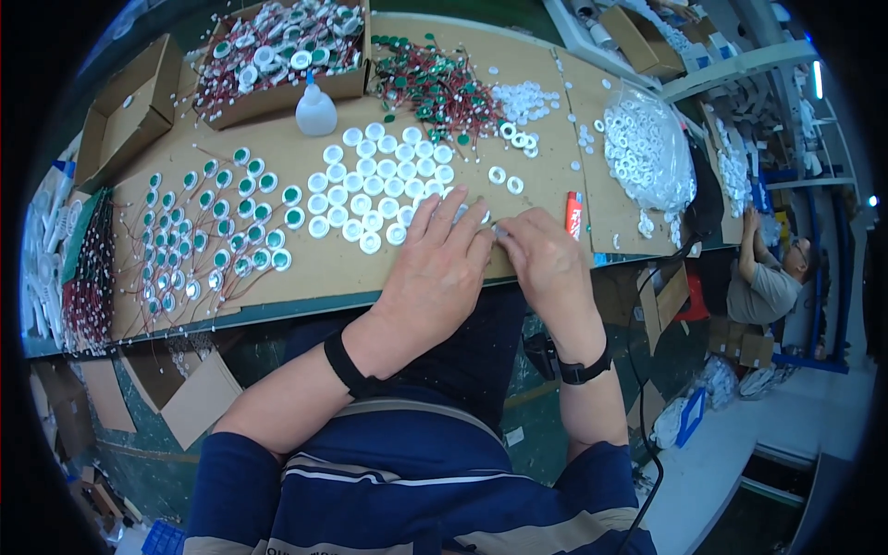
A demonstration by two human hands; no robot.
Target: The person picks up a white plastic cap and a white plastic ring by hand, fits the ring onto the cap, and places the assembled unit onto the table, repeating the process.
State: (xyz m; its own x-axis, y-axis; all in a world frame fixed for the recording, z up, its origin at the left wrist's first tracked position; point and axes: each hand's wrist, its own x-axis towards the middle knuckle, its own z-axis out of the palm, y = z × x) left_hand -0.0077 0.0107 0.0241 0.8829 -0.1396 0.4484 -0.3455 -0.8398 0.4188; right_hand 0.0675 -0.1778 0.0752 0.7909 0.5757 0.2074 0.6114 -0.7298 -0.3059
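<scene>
My left hand (437, 268) lies palm down at the near right side of a cluster of round white caps (359, 182), its fingers stretched out and covering a few of them. Beside it, my right hand (548, 254) is closed in a pinch, thumb and index finger together. A small pale bit shows at those fingertips, too small to name. On the left of the board lie many white caps with green discs (222, 210) and thin red wires. Two white rings (514, 185) sit beyond my hands, and a red lighter (573, 215) lies just right of my right hand.
At the back stand a full cardboard box (356, 85) of wired caps, a white squeeze bottle (316, 113) and a pile of wired green discs (435, 88). A bag of white rings (647, 153) is at right. Another person (763, 287) works far right.
</scene>
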